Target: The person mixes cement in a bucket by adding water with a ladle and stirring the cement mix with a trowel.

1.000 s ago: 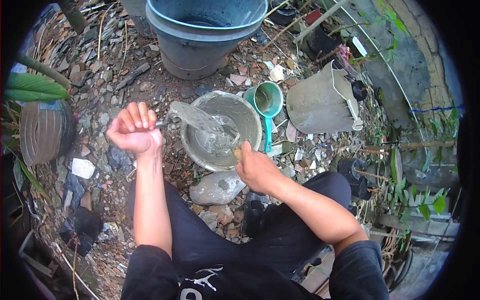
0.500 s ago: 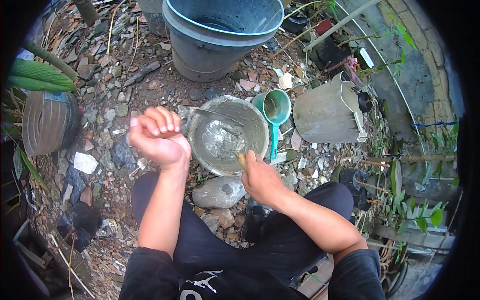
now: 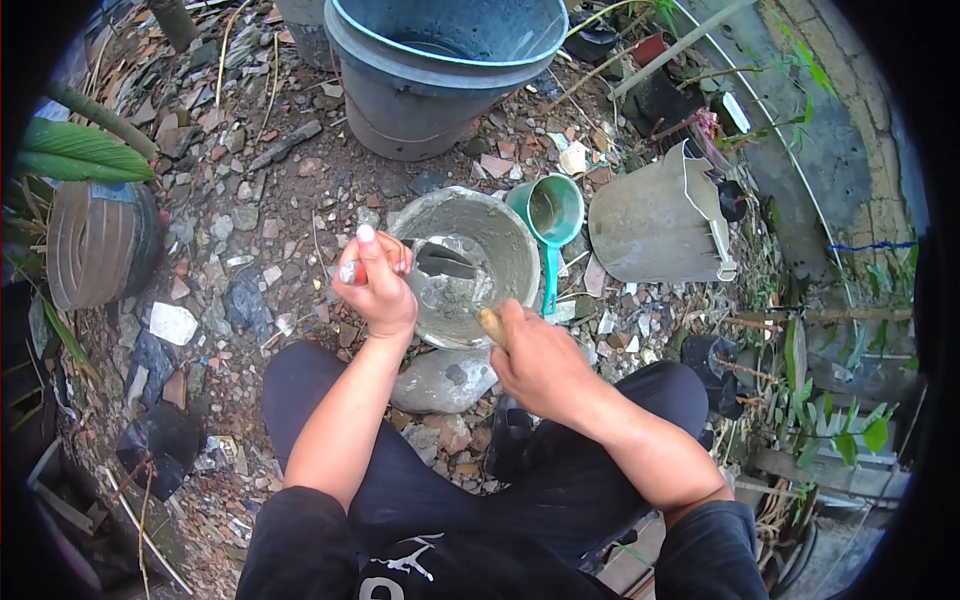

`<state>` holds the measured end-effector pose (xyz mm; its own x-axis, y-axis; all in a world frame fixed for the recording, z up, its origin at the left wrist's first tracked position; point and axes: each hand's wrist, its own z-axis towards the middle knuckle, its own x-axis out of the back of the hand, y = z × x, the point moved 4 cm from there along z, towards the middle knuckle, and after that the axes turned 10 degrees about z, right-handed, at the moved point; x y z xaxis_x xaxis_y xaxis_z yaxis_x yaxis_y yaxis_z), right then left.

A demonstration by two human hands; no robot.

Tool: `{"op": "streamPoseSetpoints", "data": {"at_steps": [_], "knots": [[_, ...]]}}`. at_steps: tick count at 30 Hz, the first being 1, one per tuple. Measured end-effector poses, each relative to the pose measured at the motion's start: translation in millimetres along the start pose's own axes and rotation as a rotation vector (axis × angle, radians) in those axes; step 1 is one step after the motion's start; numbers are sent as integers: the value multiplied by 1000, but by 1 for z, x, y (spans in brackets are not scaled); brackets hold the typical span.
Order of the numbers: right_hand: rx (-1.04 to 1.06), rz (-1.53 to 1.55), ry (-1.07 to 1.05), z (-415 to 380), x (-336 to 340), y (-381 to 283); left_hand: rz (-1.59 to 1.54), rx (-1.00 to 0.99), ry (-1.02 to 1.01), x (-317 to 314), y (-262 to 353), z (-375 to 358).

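A round grey bowl [image 3: 520, 245] holds wet grey cement mix [image 3: 445, 300] and rests just beyond my knees. My left hand [image 3: 380, 285] is at its left rim, fingers closed round a red-handled tool [image 3: 352, 272] with the thumb up. A dark flat metal blade [image 3: 445, 262] lies inside the bowl, apparently part of that tool. At the near right rim, my right hand [image 3: 545, 355] grips the wooden handle of a trowel [image 3: 491, 325]. The trowel's head is hard to make out against the grey mix.
A green dipper [image 3: 550, 215] stands against the bowl's right side, beside a broken grey container [image 3: 650, 222]. Beyond is a large bucket [image 3: 410, 120]. A large stone [image 3: 445, 382] sits below the bowl. Rubble covers the ground, with a ribbed pot [image 3: 100, 245] at left.
My left hand has moved right and slightly down, turning so the thumb points up and the red handle shows. The blade has shifted within the bowl. My right hand stays nearly in place.
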<state>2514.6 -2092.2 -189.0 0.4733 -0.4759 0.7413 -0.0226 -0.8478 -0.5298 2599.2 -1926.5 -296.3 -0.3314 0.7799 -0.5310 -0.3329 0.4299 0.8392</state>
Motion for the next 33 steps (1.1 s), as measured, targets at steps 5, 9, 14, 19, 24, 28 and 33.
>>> {"op": "streamPoseSetpoints", "data": {"at_steps": [5, 9, 14, 19, 24, 28, 33], "knots": [[6, -120, 40, -1, 15, 14, -46, 35, 81, 4, -8, 11], [27, -124, 30, 4, 29, 16, -21, 72, 60, 2, -6, 19], [79, -132, 52, 20, 20, 29, -52, 118, 72, 1, 0, 27], [-46, -263, -15, 35, -10, 59, -118, 114, 107, 2, 16, 36], [-104, -337, -60, 36, 9, 64, -203, 43, 106, 7, 49, 50], [-142, -296, -8, 41, 18, 58, -183, -73, 125, 24, 76, 70], [-157, -282, -24, 46, 13, 52, -189, -173, 202, 62, 85, 93]]}}
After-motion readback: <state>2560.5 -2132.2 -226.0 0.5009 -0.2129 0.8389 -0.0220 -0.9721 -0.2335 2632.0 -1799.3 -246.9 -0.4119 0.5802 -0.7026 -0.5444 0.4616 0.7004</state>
